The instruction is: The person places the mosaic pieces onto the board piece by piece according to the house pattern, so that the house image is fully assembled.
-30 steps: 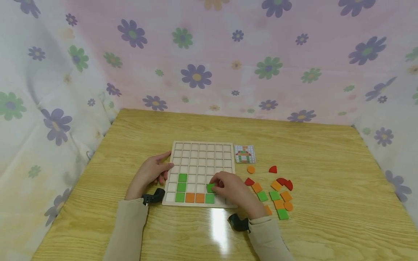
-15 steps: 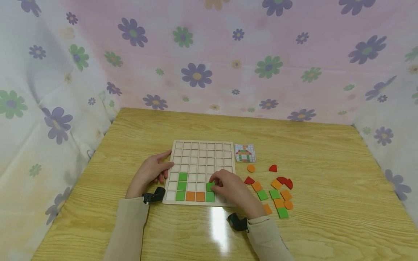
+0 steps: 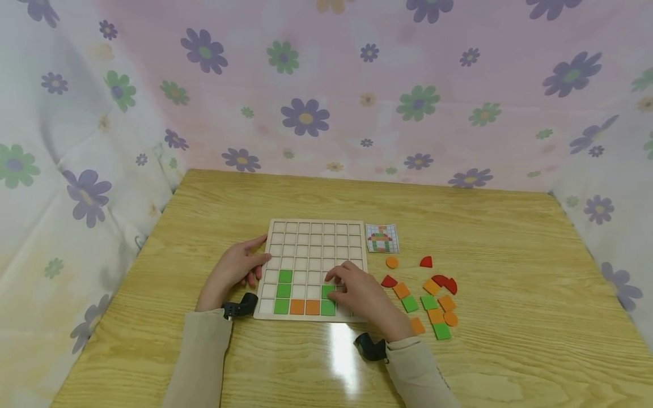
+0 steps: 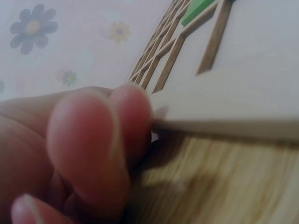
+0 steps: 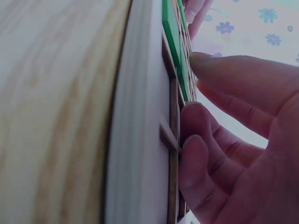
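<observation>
A pale wooden grid board (image 3: pixel 306 319) lies on the table. My left hand (image 3: pixel 236 266) rests at its left edge, its thumb touching the rim, other fingertips against the side in the left wrist view. My right hand (image 3: pixel 359 289) is over the board's lower right, thumb and forefinger parted around a green square tile (image 3: pixel 326 292), which lies in a cell. In the right wrist view the thumb is close to the green tiles (image 5: pixel 172 35); touching or not, I cannot tell. Green tiles form a left column (image 3: pixel 283 290), with two orange tiles (image 3: pixel 304 307) along the bottom.
A small pattern card (image 3: pixel 382 238) lies right of the board. Loose green squares (image 3: pixel 442 331), orange squares (image 3: pixel 446 303), orange discs (image 3: pixel 391 262) and red quarter-circles (image 3: pixel 426 262) are scattered to the right. A flowered cloth (image 3: pixel 342 90) hangs behind the table.
My right hand has set the green tile down flat in its cell above another green tile, and its thumb and forefinger have parted. The left hand stays still.
</observation>
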`<state>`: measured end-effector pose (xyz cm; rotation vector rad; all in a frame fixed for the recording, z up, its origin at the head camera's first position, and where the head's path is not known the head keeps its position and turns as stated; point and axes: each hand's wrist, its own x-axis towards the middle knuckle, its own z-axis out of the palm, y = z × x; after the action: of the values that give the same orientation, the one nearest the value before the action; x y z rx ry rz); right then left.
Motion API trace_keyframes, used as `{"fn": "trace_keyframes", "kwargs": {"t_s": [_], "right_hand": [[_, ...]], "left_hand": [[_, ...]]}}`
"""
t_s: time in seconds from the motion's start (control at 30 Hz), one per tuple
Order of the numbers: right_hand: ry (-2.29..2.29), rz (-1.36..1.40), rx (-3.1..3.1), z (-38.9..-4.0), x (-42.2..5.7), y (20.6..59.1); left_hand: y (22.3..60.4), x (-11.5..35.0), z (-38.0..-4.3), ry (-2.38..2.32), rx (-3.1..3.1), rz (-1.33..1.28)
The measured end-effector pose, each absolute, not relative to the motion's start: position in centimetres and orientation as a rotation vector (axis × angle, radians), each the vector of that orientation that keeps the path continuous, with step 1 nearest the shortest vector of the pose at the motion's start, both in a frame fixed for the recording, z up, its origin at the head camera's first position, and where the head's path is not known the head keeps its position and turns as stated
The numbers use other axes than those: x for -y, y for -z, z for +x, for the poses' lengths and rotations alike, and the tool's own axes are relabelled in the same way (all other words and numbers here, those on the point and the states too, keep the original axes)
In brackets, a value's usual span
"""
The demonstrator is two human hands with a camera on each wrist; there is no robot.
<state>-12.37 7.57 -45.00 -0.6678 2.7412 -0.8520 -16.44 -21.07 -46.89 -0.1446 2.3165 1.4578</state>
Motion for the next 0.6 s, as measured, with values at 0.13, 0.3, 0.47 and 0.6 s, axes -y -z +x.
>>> {"fn": "trace_keyframes", "kwargs": {"t_s": [0.13,0.3,0.47,0.6], "right_hand": [[0.901,-0.656,-2.698,-12.5,-7.8,44.7],[0.914,-0.650,-2.674,-12.7,-8.4,44.6],[0.917,-0.622,-2.664,-12.9,-9.2,44.3],[0.934,-0.597,-2.659,-13.0,-9.8,44.2]], "left_hand": [[46.8,21.0,-16.4,-1.460,-2.315,-0.149],[46.8,21.0,-16.4,-1.456,-2.321,-0.146],[46.7,20.9,-16.4,-1.455,-2.319,-0.139],[46.6,20.9,-16.3,-1.462,-2.312,-0.137]]}}
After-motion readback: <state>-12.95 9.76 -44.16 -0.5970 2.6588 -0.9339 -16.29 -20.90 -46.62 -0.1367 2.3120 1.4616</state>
